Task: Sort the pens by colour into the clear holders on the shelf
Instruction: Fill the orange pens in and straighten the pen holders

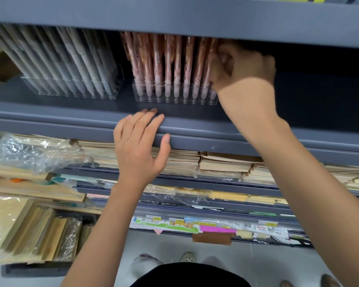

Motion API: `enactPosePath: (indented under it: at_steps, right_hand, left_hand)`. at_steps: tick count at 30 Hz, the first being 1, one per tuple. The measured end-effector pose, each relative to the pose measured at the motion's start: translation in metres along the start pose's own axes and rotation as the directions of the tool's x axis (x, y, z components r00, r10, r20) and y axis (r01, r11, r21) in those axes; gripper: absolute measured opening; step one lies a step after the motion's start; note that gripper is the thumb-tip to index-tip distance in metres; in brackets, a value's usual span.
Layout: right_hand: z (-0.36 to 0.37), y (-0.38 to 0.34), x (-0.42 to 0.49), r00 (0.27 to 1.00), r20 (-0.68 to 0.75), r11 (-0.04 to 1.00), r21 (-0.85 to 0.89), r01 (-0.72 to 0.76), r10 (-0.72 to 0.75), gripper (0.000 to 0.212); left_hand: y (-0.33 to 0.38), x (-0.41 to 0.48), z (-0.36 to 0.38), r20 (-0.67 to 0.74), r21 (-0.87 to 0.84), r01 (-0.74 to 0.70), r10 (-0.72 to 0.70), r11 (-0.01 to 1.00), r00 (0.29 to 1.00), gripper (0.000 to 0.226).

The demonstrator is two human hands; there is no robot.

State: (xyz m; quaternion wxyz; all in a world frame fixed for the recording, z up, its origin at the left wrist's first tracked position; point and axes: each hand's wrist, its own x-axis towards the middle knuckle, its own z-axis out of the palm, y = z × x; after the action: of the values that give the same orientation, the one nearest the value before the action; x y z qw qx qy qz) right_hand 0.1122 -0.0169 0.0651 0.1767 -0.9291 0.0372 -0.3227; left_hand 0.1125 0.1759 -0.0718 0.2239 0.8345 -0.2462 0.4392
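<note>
On the long grey metal shelf (257, 112), two clear plastic holders stand side by side: the left one (71, 88) is full of pale grey pens (79, 59), and the right one (174, 94) holds pink pens (166, 65) packed in a row. Keep your left hand (139, 146) flat and open on the shelf edge to steady yourself. Your right hand (240, 65) is curled at the last pink pens, though its fingertips are hidden, so press them gently in line, upright in their slots.
</note>
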Motion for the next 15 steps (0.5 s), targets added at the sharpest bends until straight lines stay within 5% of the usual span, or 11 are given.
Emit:
enactPosePath:
  at_steps: [4, 7, 11, 15]
  right_hand:
    - [0.005, 0.01, -0.021, 0.97, -0.17, 0.928, 0.36, -0.102, 0.173, 0.017]
    - [0.019, 0.021, -0.027, 0.948, -0.083, 0.814, 0.538, -0.218, 0.308, 0.019]
    - [0.035, 0.028, -0.024, 0.94, 0.117, 0.717, 0.617, -0.323, 0.322, 0.019]
    - [0.04, 0.032, -0.022, 0.942, 0.142, 0.673, 0.667, -0.319, 0.305, 0.016]
  left_hand:
    - [0.011, 0.016, -0.017, 0.016, -0.289, 0.299, -0.308, 0.909, 0.951, 0.029]
    - [0.009, 0.044, -0.032, 0.003, -0.36, 0.468, -0.501, 0.807, 0.866, 0.032]
    - [-0.011, 0.077, -0.031, 0.178, -0.295, 0.607, -0.582, 0.738, 0.793, 0.037]
    - [-0.025, 0.087, -0.021, 0.281, -0.313, 0.641, -0.576, 0.701, 0.767, 0.034]
